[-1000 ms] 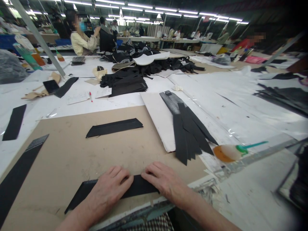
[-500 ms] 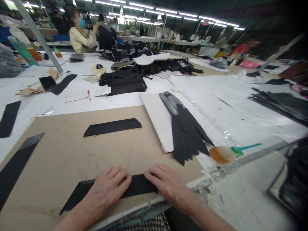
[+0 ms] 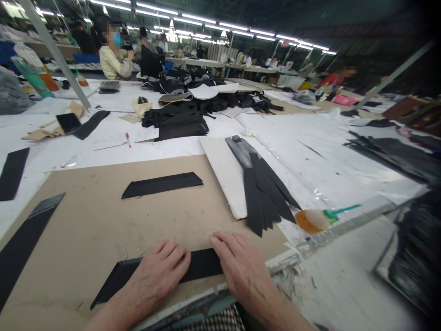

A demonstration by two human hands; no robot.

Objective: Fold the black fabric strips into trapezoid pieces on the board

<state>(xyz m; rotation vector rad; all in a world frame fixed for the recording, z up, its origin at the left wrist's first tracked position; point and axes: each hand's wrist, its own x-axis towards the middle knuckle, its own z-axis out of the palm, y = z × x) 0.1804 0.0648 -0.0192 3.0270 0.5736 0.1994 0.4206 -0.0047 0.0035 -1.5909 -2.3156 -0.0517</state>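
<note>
A folded black fabric strip (image 3: 203, 265) lies near the front edge of the brown board (image 3: 155, 220). On its middle rests my left hand (image 3: 161, 264), its fingers bent and pressed together on the strip. My right hand (image 3: 237, 257) covers the strip's right end, with its fingers stretched out flat past the far edge. The right end and the undersides of both hands are hidden. Farther up the board lies another folded black strip (image 3: 161, 185). A longer black strip (image 3: 27, 248), with grey streaks at its tip, slants across the board's left side.
Several black strips (image 3: 265, 193) fan out beside a pale board (image 3: 223, 179) on the right. A glue bottle (image 3: 313, 220) with a green nozzle lies at the table edge. Behind are a red pen (image 3: 128, 139), a heap of black pieces (image 3: 186, 119) and a masked person (image 3: 115, 57).
My right hand has turned and flattened, its fingers reaching a little farther over the strip's far edge. My left hand stays on the strip. The whole view has shifted slightly.
</note>
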